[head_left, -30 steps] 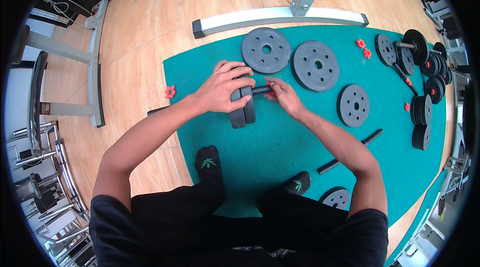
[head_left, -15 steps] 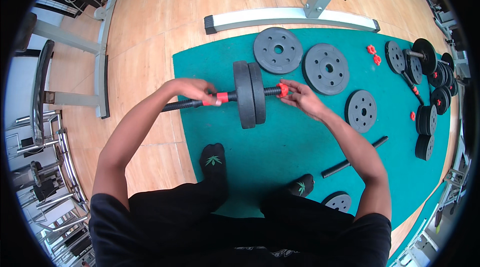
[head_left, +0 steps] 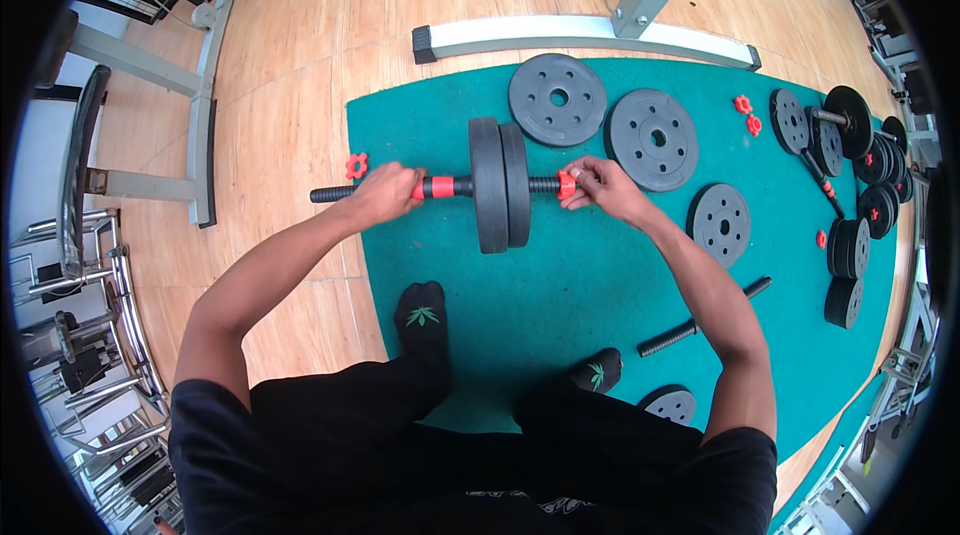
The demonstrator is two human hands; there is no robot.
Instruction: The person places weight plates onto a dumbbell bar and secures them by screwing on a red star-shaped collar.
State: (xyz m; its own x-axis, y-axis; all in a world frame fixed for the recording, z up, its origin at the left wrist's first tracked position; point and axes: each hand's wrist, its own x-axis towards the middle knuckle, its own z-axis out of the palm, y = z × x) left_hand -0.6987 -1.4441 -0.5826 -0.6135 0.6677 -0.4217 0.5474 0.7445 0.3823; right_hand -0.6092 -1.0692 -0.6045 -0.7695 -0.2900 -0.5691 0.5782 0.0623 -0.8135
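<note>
In front of me a black threaded dumbbell bar (head_left: 331, 194) with red bands runs left to right, two dark weight plates (head_left: 489, 185) standing side by side on it. My left hand (head_left: 388, 193) is wrapped round the bar, left of the plates. At the bar's right end sits a red star-shaped collar nut (head_left: 566, 185), gripped by the fingers of my right hand (head_left: 606, 189). A gap of bare thread shows between nut and plates. Another red collar nut (head_left: 356, 166) lies at the mat's left edge, just beyond my left hand.
Grey plates (head_left: 557, 100) lie flat on the green mat (head_left: 560, 310), beyond and right of my hands. A loose black bar (head_left: 705, 317) rests near my right forearm. Red nuts (head_left: 742, 105) and a stack of plates (head_left: 848, 248) are farther right. A white rack foot (head_left: 520, 36) borders the far side.
My left hand has closed round the bar and shifted slightly left, uncovering the red nut beyond it. My right hand stays at the collar nut, its fingers curled closer round it.
</note>
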